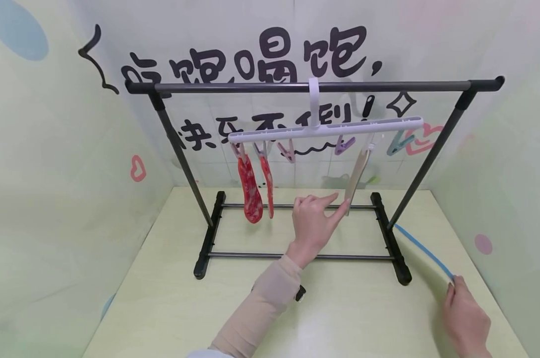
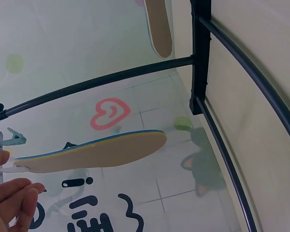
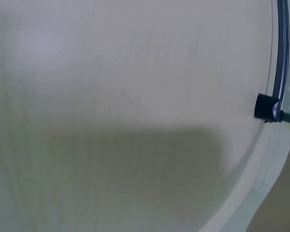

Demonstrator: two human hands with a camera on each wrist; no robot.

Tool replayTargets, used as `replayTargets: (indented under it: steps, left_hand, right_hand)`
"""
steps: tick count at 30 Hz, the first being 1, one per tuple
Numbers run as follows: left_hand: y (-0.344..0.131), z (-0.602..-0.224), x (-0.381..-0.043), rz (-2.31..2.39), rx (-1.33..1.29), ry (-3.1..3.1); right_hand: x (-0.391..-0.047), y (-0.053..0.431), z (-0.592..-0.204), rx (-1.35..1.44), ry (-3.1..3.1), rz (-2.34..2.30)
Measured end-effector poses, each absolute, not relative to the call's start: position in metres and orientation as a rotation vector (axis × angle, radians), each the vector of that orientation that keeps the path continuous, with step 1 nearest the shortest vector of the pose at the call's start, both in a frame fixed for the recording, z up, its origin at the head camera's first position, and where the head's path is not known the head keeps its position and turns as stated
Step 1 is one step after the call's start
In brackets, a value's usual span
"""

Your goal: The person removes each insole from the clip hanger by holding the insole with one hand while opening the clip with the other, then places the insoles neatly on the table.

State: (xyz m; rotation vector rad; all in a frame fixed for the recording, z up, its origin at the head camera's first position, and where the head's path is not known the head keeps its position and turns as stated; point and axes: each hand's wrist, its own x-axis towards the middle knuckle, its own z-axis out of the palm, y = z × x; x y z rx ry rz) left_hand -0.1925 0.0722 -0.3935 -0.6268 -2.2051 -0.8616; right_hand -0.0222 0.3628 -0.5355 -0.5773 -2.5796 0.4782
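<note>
A beige insole (image 1: 357, 174) with a blue and yellow edge (image 2: 96, 150) hangs from a pale clip on the white hanger (image 1: 325, 130). My left hand (image 1: 312, 219) is raised beside it, thumb and fingers spread apart; in the head view a fingertip overlaps the insole's lower end. In the left wrist view, the fingers (image 2: 17, 198) are near the clipped end. At the right, my right hand (image 1: 467, 311) pinches one end of a second insole (image 1: 424, 248), seen edge-on with its blue rim. Its beige face (image 3: 280, 193) shows at the right wrist view's edge.
The hanger hooks over the top bar of a black rack (image 1: 252, 88) on the table (image 1: 171, 308). Two red marbled insoles (image 1: 250, 191) hang at its left. Pink (image 1: 287, 151), purple (image 1: 344, 145) and teal (image 1: 400, 144) clips dangle without anything in them. Printed walls enclose the table.
</note>
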Motion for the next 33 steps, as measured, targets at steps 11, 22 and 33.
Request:
replayTargets:
  steps: [11,22,33]
  left_hand:
    - [0.070,-0.400,-0.189,-0.877,-0.621,-2.228]
    - [0.066,-0.406,-0.189,-0.842,-0.598,-2.230]
    - [0.063,-0.409,-0.189,-0.870,-0.609,-2.211]
  right_hand:
    - [-0.008,0.379,-0.544,-0.676,-2.628,0.437]
    - [-0.009,0.368,-0.556,-0.670,-2.743,0.363]
    - [-0.015,0.357,-0.562,-0.741,-2.925,0.341]
